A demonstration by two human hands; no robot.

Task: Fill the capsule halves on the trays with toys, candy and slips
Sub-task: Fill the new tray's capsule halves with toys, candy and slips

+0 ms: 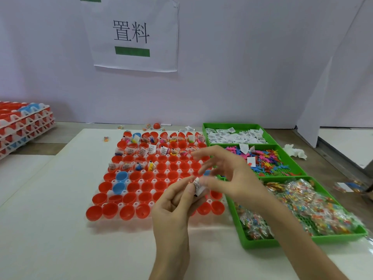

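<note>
A white tray (113, 194) holds rows of red capsule halves (147, 175) and two blue ones (121, 176). The far rows have toys, candy and slips in them; the near rows look bare. My left hand (173, 207) hovers over the tray's near right part and pinches a small white slip (197, 185), possibly with a candy packet behind it. My right hand (226, 174) is just right of it, fingers spread, thumb and forefinger touching the same slip.
Three green bins stand to the right: slips (236, 136), coloured plastic toys (268, 161), wrapped candy (306, 207). A stack of filled trays (24, 126) sits at the far left. Loose candy and one red half (156, 125) lie by the wall. Crumpled tissue (294, 151) lies far right.
</note>
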